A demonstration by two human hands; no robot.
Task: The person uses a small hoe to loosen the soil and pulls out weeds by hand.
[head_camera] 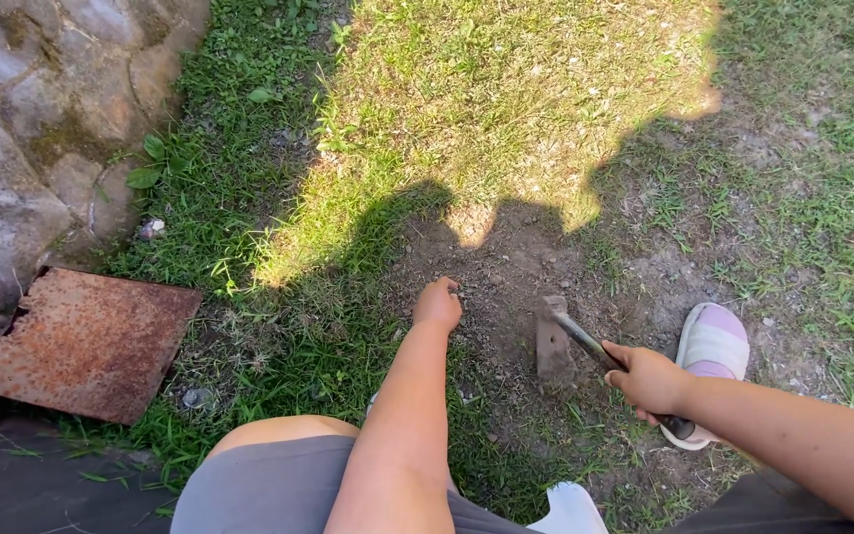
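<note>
I squat over a bare dirt patch (506,267) in the grass. My right hand (647,380) grips the dark handle of a small hand hoe (557,341), whose rusty blade rests edge-down in the soil. My left hand (438,305) reaches forward, its fingers closed and pinching at something small on the ground at the dirt's left edge; what it pinches is too small to tell. My knee in grey shorts (279,475) is at the bottom.
A rusty square metal plate (86,341) lies at the left beside a stone wall (32,129). My foot in a pink-and-white slipper (712,346) stands right of the hoe. Sunlit grass (506,99) stretches ahead; my shadow covers the dirt.
</note>
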